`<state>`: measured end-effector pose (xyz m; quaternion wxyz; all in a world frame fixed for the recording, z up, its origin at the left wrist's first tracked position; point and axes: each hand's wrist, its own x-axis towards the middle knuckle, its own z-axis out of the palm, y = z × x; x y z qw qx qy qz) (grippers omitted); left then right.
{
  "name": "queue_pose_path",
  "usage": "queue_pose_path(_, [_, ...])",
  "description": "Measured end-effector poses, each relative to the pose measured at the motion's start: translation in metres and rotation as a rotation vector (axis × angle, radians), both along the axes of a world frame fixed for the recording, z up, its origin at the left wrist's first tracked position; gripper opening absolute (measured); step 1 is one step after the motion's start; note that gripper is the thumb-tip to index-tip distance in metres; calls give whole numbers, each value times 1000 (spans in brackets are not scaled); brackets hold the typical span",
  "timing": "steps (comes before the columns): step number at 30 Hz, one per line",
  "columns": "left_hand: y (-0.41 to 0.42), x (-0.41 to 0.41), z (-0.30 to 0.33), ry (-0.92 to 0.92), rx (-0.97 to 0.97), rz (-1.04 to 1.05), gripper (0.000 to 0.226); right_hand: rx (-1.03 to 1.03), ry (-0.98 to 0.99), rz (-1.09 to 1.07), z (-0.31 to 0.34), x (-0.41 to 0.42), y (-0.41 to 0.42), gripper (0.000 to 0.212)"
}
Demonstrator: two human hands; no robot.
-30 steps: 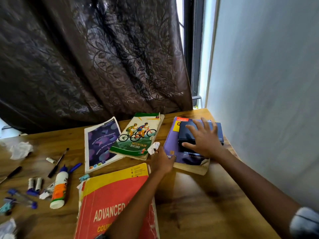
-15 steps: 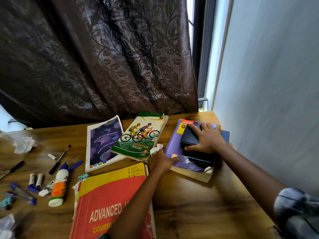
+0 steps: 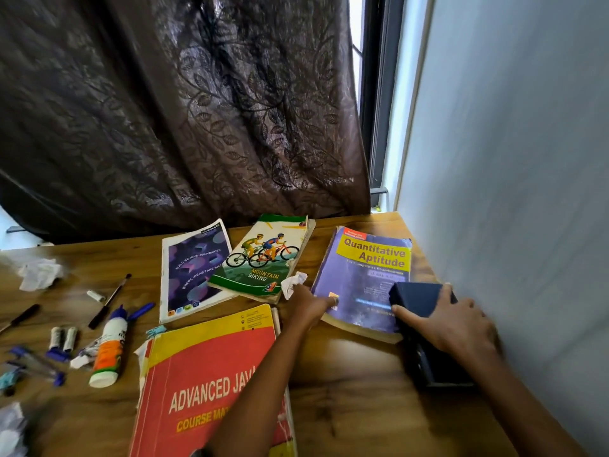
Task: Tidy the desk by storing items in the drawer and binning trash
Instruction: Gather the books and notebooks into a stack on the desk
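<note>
My right hand grips a dark blue box at the near right corner of the purple "Quantitative Aptitude" book, half off the book toward the wall. A second dark box part lies on the desk under that hand. My left hand holds a crumpled white paper scrap, and its fingers touch the purple book's near left edge. The "Mountain Biking" book and a purple notebook lie to the left. A red "Advanced Java" book lies under my left forearm.
On the wooden desk, at the left, lie a glue bottle, pens, several small caps and crumpled tissues. A dark curtain hangs behind the desk. A pale wall bounds its right edge.
My right hand has dragged the dark box from the middle of the purple book toward me and the wall, uncovering the title. My left hand has stayed at the book's edge with the scrap.
</note>
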<state>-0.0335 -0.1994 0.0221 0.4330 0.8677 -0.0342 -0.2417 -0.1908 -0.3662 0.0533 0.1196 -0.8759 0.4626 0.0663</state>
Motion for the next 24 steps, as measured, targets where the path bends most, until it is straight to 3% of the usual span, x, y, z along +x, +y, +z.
queue_pose_path(7, [-8, -11, 25, -37, -253, 111, 28, 10, -18, 13, 5, -30, 6, 114])
queue_pose_path(15, [-16, -28, 69, -321, -355, 223, 25, 0, 56, 102, -16, -70, 21, 98])
queue_pose_path(17, [-6, -28, 81, -367, -382, 276, 27, -163, 83, 145, -11, -74, 24, 90])
queue_pose_path(18, [0, -29, 85, -375, -396, 307, 27, -268, 56, 180, -10, -74, 26, 82])
queue_pose_path(20, [15, -32, 90, -353, -451, 365, 25, -319, -216, 208, -6, -72, 38, 61])
queue_pose_path(22, [32, -34, 89, -287, -557, 419, 17, 15, -561, 201, 2, -67, 56, 43])
queue_pose_path(24, [54, -39, 87, -224, -659, 481, 12, 582, -676, 177, 8, -59, 80, 48])
